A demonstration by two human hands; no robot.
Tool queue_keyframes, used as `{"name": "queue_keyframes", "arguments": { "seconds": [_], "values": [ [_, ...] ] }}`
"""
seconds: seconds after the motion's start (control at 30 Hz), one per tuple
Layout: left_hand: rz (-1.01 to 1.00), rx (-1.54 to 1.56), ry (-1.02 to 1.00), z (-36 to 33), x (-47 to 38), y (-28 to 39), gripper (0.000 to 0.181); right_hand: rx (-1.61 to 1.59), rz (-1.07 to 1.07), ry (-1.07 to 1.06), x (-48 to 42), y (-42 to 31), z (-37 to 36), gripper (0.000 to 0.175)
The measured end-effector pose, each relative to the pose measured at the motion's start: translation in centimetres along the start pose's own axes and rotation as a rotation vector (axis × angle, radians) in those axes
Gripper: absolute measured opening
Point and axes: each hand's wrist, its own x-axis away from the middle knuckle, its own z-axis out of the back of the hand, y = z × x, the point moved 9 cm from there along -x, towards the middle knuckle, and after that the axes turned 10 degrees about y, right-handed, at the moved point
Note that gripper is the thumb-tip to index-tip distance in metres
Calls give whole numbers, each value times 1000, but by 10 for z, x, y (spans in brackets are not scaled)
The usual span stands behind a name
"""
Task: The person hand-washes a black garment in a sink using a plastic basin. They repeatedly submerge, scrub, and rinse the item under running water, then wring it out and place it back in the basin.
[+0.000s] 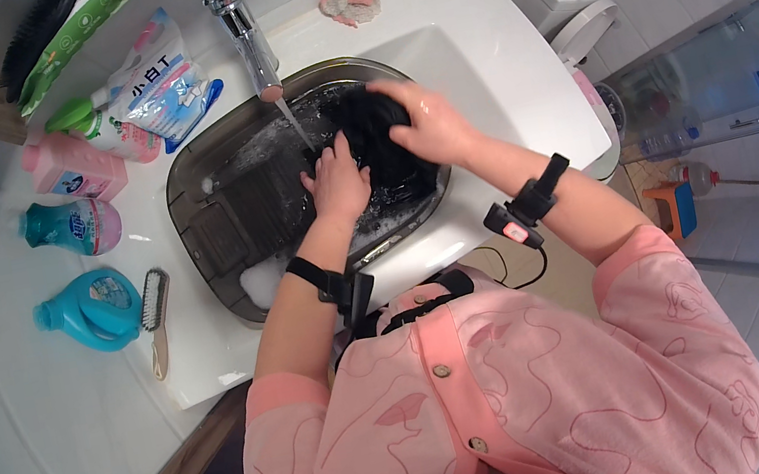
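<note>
A dark translucent plastic washbasin (pixel 189 194) with a built-in ribbed washboard (pixel 259 201) sits in the white sink. Soapy water and a bunched black cloth (pixel 380 130) are in it. My right hand (pixel 431 117) grips the cloth at its right side, thumb and fingers bent over it. At the cloth's left edge rests my left hand (pixel 341 181), palm down with fingers apart. From the chrome faucet (pixel 246 43), a stream of water (pixel 293 124) falls just beyond my left fingertips. White foam (pixel 262 282) gathers at the basin's near left corner.
Left of the basin stand a blue detergent jug (pixel 99 309), a teal-capped bottle (pixel 73 226), a pink bottle (pixel 78 168), a pump bottle (pixel 117 131) and a detergent pouch (pixel 167 91). A scrub brush (pixel 156 310) lies near the sink's left rim (pixel 207 359). A mesh scrubber (pixel 350 6) lies behind.
</note>
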Motion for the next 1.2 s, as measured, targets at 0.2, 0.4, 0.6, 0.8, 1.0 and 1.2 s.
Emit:
{"name": "queue_keyframes", "arguments": {
  "seconds": [0.2, 0.4, 0.6, 0.8, 1.0, 1.2],
  "values": [
    [-66, -256, -196, -30, 22, 1, 145, 443, 98, -395, 44, 51, -79, 89],
    [-155, -520, -143, -55, -9, -2, 124, 715, -49, -740, 30, 74, -124, 93],
    [23, -118, 46, -49, -65, -23, 64, 678, -122, -716, -8, 98, -150, 92],
    [-76, -350, -192, -50, -63, -19, 71, 545, -83, -889, -39, 124, -165, 78],
    [-92, 74, -92, -27, -27, -10, 147, 69, 81, -418, -63, 43, -49, 76],
    [-336, 940, 128, 59, -12, 35, 130, -51, 398, -333, -50, -97, 53, 71]
  ]
}}
